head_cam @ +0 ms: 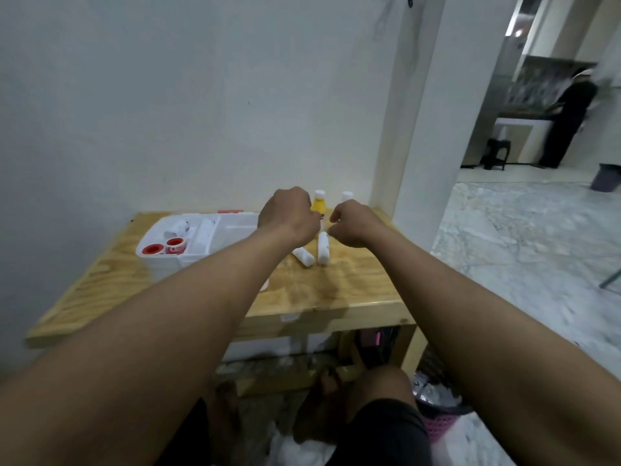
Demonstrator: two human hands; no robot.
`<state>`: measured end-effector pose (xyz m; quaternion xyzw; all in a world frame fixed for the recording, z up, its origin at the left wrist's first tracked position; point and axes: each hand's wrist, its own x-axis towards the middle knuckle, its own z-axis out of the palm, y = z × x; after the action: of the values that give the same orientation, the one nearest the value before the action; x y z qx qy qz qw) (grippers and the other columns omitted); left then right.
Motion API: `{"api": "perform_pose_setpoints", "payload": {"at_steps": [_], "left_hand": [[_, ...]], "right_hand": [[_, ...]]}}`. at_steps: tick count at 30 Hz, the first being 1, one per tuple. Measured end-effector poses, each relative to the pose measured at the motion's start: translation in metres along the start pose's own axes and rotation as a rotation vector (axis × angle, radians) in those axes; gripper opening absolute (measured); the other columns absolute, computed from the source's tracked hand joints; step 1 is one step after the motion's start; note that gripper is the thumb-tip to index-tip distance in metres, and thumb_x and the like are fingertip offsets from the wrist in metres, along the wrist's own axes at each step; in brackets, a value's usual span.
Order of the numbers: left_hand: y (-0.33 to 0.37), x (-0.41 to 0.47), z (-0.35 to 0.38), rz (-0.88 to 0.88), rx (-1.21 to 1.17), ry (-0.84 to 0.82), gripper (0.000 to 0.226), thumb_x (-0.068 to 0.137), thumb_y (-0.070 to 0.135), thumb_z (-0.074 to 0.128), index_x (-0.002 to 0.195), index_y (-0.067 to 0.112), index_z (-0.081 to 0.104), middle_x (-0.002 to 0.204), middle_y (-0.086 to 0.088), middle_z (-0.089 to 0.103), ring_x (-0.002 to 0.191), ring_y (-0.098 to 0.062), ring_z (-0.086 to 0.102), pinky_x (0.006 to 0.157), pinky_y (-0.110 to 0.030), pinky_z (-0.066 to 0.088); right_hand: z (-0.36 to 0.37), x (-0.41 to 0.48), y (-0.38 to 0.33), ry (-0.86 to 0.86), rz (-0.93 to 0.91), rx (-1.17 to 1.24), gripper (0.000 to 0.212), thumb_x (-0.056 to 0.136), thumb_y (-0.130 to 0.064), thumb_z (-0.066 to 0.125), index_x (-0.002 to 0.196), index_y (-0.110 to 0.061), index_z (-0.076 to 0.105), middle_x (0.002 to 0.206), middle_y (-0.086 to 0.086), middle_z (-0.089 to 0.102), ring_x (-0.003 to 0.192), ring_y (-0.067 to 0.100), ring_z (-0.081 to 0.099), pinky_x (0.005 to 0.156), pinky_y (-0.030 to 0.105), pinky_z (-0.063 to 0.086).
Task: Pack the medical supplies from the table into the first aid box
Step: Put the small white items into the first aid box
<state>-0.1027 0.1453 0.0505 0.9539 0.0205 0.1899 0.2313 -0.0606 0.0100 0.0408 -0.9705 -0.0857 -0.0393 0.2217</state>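
**Both hands close in on the supplies left beside the box**

Two white bandage rolls lie on the desk just below the hands: one (303, 256) under the left hand (288, 215), angled, the other (323, 252) under the gap between the hands, lengthwise. Just beyond the left hand stands a yellow bottle (318, 204) with a white cap, and beyond the right hand (353, 223) a second white cap (347, 196) shows, its bottle hidden. To the left of the left hand sits the open white first aid box (158, 260), already holding two red-and-white tape rolls (154, 249) and some white rolls in its compartments.

Both hands have their fingers curled inward, knuckles up, nearly meeting over the yellow bottle. Whether either one is clamped on anything I cannot tell; the fingertips are turned away from the camera.

The loose items sit close to the box on its right, probably so each needs only a short carry. The packing looks partly done, with the rolls and bottles left to go.
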Motion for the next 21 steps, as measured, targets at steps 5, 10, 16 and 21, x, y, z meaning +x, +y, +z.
{"api": "perform_pose_setpoints", "payload": {"at_steps": [5,10,16,21], "left_hand": [[0.027,-0.020,0.060,-0.041,0.021,-0.066,0.031,0.095,0.027,0.055,0.121,0.017,0.068,0.114,-0.008,0.069,0.102,-0.029,0.065,0.070,-0.033,0.047],[0.019,-0.027,0.075,-0.054,0.034,-0.062,0.029,0.098,0.029,0.049,0.117,0.014,0.065,0.116,-0.012,0.065,0.104,-0.033,0.061,0.071,-0.038,0.048],[0.013,-0.031,0.087,-0.111,0.117,-0.080,0.038,0.101,0.030,0.044,0.133,0.014,0.056,0.128,-0.015,0.055,0.119,-0.037,0.052,0.090,-0.046,0.049],[0.004,-0.021,0.096,-0.147,0.177,-0.092,0.040,0.100,0.026,0.049,0.139,0.020,0.057,0.134,-0.013,0.059,0.119,-0.034,0.056,0.088,-0.043,0.052]], "right_hand": [[0.005,0.000,0.048,-0.054,-0.042,-0.010,0.040,0.089,-0.017,0.059,0.129,-0.012,0.062,0.132,0.008,0.063,0.119,0.026,0.059,0.095,0.034,0.049],[0.009,0.003,0.051,-0.082,-0.071,-0.007,0.039,0.094,-0.018,0.056,0.134,-0.015,0.058,0.139,0.010,0.058,0.125,0.027,0.056,0.100,0.034,0.046],[0.024,0.017,0.064,-0.163,-0.186,-0.063,0.047,0.098,-0.003,0.046,0.142,-0.020,0.052,0.143,0.009,0.054,0.124,0.027,0.055,0.086,0.028,0.043],[0.034,0.027,0.059,-0.239,-0.258,-0.082,0.056,0.095,0.005,0.047,0.142,-0.023,0.055,0.153,0.007,0.046,0.136,0.027,0.047,0.104,0.034,0.043]]}}
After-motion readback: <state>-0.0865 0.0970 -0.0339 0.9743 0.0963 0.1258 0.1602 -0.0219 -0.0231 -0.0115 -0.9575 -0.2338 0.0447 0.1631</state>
